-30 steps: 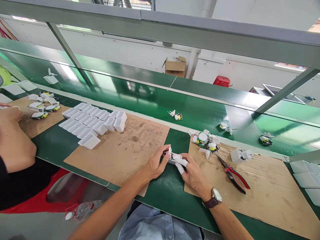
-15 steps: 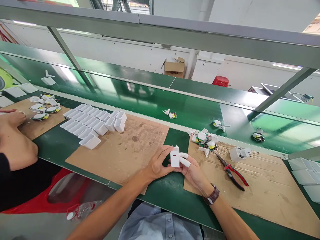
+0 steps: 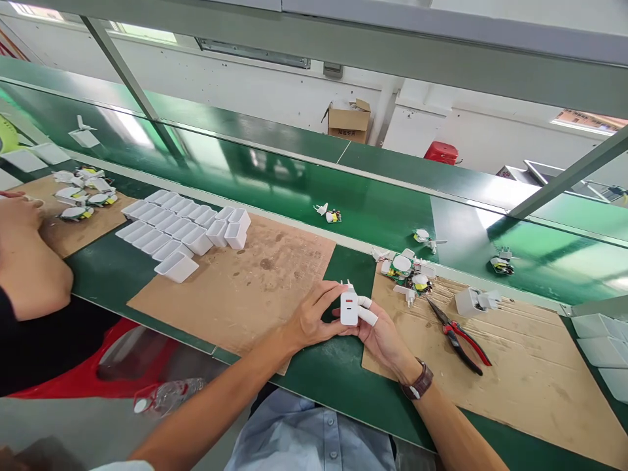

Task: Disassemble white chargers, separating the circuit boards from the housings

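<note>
A white charger (image 3: 349, 311) with two port openings on its face and plug pins at the top is held between both hands above the green bench. My left hand (image 3: 316, 317) grips it from the left, fingers and thumb closed on its side. From the right, my right hand (image 3: 380, 333) is closed on it too; two of its fingers wear white covers. Just right of the hands lie circuit boards (image 3: 405, 268) with white plug parts. Long-nose pliers (image 3: 458, 337) with red and black handles rest on the right cardboard sheet (image 3: 530, 373).
White open cases (image 3: 176, 267) stand in rows on the left cardboard (image 3: 265, 275). More white cases (image 3: 603, 353) sit at the right edge. One white case with a plug part (image 3: 473, 302) stands beyond the pliers. Boards lie on the green belt (image 3: 275, 190). A co-worker's arm (image 3: 29, 255) is at left.
The view has tilted down slightly. Both hands keep hold of the charger in nearly the same pose. The boards on the belt have shifted slightly left relative to the bench.
</note>
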Demonstrator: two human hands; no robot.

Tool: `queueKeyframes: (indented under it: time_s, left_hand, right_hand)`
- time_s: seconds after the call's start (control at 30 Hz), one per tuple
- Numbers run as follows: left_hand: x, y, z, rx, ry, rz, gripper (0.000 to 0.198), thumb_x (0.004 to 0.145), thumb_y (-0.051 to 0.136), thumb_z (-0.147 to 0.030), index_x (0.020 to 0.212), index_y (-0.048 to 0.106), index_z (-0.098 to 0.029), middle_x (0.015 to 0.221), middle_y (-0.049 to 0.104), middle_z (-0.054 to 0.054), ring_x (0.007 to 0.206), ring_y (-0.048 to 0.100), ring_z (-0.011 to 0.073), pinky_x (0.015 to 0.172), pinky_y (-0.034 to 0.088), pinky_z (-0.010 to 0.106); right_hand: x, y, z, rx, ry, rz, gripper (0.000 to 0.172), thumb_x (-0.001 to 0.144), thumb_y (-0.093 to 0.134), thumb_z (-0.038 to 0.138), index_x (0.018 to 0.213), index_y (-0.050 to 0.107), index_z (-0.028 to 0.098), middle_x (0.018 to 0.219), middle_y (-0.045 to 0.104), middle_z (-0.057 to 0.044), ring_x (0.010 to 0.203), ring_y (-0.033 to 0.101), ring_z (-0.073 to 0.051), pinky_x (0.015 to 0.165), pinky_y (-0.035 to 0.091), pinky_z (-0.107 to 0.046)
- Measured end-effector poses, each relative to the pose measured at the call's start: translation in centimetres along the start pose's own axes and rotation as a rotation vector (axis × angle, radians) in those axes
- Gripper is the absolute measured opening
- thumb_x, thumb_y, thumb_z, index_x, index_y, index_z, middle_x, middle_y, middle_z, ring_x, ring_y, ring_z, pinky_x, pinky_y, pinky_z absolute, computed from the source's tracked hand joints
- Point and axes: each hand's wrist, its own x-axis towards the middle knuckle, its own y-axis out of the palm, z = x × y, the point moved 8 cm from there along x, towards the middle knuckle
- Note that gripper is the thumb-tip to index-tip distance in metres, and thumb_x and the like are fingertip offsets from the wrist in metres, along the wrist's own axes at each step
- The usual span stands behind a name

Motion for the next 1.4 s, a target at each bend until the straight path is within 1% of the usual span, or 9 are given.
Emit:
queueKeyframes:
  time_s: [0.37,0.47,0.57,0.7,0.83,1.0,1.17,1.3,1.4]
  left_hand:
    - [0.0,0.1,0.2,-0.01,-0.028,0.025,0.065,0.087,0.078,-0.03,0.144,0.05,-0.02,0.122,0.067,0.016,0.11,0.069,0.0272,0.095,0.062,0.043]
    - [-0.2,0.2,0.5,-0.026,-0.052,0.043,0.067,0.085,0.08,-0.034,0.144,0.049,-0.02,0.123,0.066,0.015,0.112,0.069,0.0284,0.097,0.061,0.045]
    - [-0.4,0.4,1.0,-0.027,-0.103,0.073,0.079,0.08,0.085,-0.044,0.145,0.046,-0.021,0.13,0.063,0.017,0.12,0.065,0.032,0.103,0.058,0.051]
    - [-0.7,-0.1,1.5,-0.02,-0.154,0.036,0.097,0.073,0.087,-0.055,0.15,0.039,-0.021,0.138,0.057,0.02,0.13,0.06,0.0363,0.106,0.055,0.057]
    - [-0.9,-0.7,1.8,-0.005,-0.159,-0.022,0.091,0.079,0.083,-0.054,0.152,0.039,-0.021,0.14,0.054,0.02,0.132,0.057,0.0362,0.108,0.054,0.057]
    - [-1.1,-0.8,2.1,0.015,-0.163,-0.047,0.086,0.083,0.078,-0.056,0.151,0.04,-0.021,0.141,0.055,0.019,0.133,0.056,0.0355,0.11,0.052,0.057]
    - [-1.1,-1.1,2.0,0.025,-0.136,-0.082,0.085,0.085,0.077,-0.055,0.153,0.039,-0.021,0.139,0.056,0.019,0.131,0.057,0.0352,0.106,0.055,0.055]
    - [-1.2,-0.8,2.1,0.008,-0.164,-0.077,0.086,0.085,0.075,-0.059,0.152,0.039,-0.021,0.14,0.055,0.019,0.13,0.058,0.0351,0.105,0.055,0.054]
    - [-1.3,-0.4,2.4,0.003,-0.196,-0.03,0.086,0.084,0.076,-0.059,0.152,0.04,-0.021,0.141,0.054,0.019,0.132,0.057,0.0354,0.108,0.054,0.056]
  right_hand:
    - [-0.1,-0.1,-0.3,-0.006,0.002,-0.004,0.025,0.087,0.078,0.04,0.104,0.072,0.022,0.097,0.078,-0.005,0.096,0.074,-0.026,0.088,0.063,-0.047]
    - [-0.1,-0.5,0.3,-0.067,-0.073,-0.069,0.028,0.087,0.078,0.045,0.103,0.072,0.022,0.102,0.077,-0.006,0.093,0.073,-0.025,0.088,0.062,-0.045]
    - [-0.5,-1.5,2.1,-0.203,-0.247,-0.195,0.028,0.083,0.082,0.04,0.105,0.072,0.025,0.108,0.075,-0.005,0.098,0.07,-0.024,0.094,0.059,-0.043]
    - [-2.2,-1.2,5.8,-0.728,-0.629,-0.311,0.025,0.086,0.078,0.026,0.111,0.076,0.031,0.114,0.071,-0.007,0.108,0.065,-0.026,0.1,0.054,-0.044]
    - [-2.9,0.0,6.1,-1.114,-0.798,-0.213,0.027,0.091,0.067,0.017,0.111,0.076,0.032,0.113,0.068,-0.009,0.102,0.065,-0.026,0.088,0.056,-0.044]
    - [-2.4,0.4,5.0,-1.236,-0.793,-0.103,0.037,0.09,0.059,0.009,0.117,0.072,0.03,0.117,0.066,-0.011,0.104,0.064,-0.027,0.083,0.057,-0.045]
    - [-3.3,0.5,6.7,-1.175,-0.843,-0.219,0.04,0.094,0.06,0.013,0.129,0.068,0.033,0.118,0.064,-0.011,0.107,0.063,-0.027,0.09,0.055,-0.044]
    - [-2.1,-0.3,5.4,-1.073,-0.607,-0.143,0.028,0.09,0.066,0.02,0.116,0.075,0.03,0.112,0.066,-0.01,0.1,0.061,-0.027,0.091,0.053,-0.046]
    - [-1.3,-1.5,4.5,-0.867,-0.499,-0.178,0.019,0.084,0.076,0.027,0.102,0.078,0.029,0.11,0.068,-0.009,0.101,0.059,-0.028,0.098,0.05,-0.049]
